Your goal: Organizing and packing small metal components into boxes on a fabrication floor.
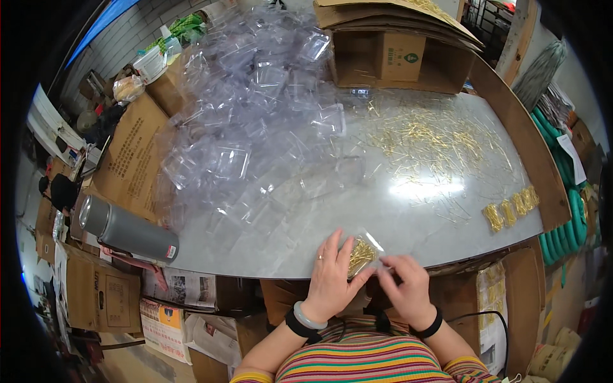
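At the table's front edge a small clear plastic box (pixel 378 245) holds a cluster of thin gold-coloured metal pins (pixel 361 256). My left hand (pixel 332 276) lies along the box's left side, its thumb across the near side and its fingers steadying it. My right hand (pixel 407 287) is closed at the box's right near corner, thumb and fingertips pinching its edge. Whether that edge is a lid or a wall cannot be made out. Beyond, loose gold pins (pixel 440 143) are strewn over the right half of the table. Several bundles of gold pins (pixel 509 210) sit near its right edge.
A large heap of clear plastic boxes (pixel 255 108) covers the left and far table (pixel 287 249). A grey flask (pixel 131 230) lies at the left edge. An open cardboard box (pixel 357 67) stands at the back, and a cardboard strip (pixel 520 121) borders the right side.
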The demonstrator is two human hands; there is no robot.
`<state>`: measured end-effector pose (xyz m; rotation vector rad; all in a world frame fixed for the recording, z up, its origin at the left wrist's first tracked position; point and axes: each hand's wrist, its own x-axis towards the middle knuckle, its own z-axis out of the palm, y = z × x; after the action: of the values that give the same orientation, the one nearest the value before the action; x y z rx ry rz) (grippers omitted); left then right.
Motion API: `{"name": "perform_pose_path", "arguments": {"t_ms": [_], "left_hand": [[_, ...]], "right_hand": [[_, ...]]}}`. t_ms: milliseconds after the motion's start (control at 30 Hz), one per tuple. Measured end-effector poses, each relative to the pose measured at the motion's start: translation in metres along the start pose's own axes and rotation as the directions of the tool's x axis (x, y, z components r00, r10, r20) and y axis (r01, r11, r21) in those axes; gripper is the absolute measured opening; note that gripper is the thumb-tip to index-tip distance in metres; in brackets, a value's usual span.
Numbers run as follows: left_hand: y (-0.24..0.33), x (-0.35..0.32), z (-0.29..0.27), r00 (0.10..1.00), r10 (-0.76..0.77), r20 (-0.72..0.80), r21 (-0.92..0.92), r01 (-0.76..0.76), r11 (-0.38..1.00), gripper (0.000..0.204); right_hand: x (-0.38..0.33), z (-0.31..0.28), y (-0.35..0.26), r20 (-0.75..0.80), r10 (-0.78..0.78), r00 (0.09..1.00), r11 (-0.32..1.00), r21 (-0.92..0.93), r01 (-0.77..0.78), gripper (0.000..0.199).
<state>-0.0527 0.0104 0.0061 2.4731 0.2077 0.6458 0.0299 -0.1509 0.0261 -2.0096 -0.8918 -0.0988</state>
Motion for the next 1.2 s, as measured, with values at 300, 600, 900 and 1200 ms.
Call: {"name": "perform_pose_path", "arguments": {"t_ms": [300,600,900,1200], "left_hand": [[-0.006,-0.001,0.007,0.997,0.071,-0.032,-0.014,-0.071,0.997,0.069],[-0.009,-0.003,0.009,0.995,0.083,-0.047,-0.023,-0.084,0.996,0.068],[-0.007,-0.002,0.005,0.986,0.144,-0.079,0.012,-0.143,0.99,0.069],[-0.019,-0.008,0.007,0.993,0.084,-0.087,-0.17,-0.098,0.981,0.079]], "right_hand": [[0.031,0.016,0.023,-0.041,0.084,0.996,0.996,0.024,-0.083,0.007],[0.027,0.02,0.019,0.019,-0.076,0.997,0.996,0.051,0.075,0.006],[0.034,0.024,0.012,0.004,-0.137,0.991,0.989,-0.052,0.137,0.028],[0.03,0.023,0.005,0.134,-0.284,0.949,0.951,-0.09,0.297,0.032]]}}
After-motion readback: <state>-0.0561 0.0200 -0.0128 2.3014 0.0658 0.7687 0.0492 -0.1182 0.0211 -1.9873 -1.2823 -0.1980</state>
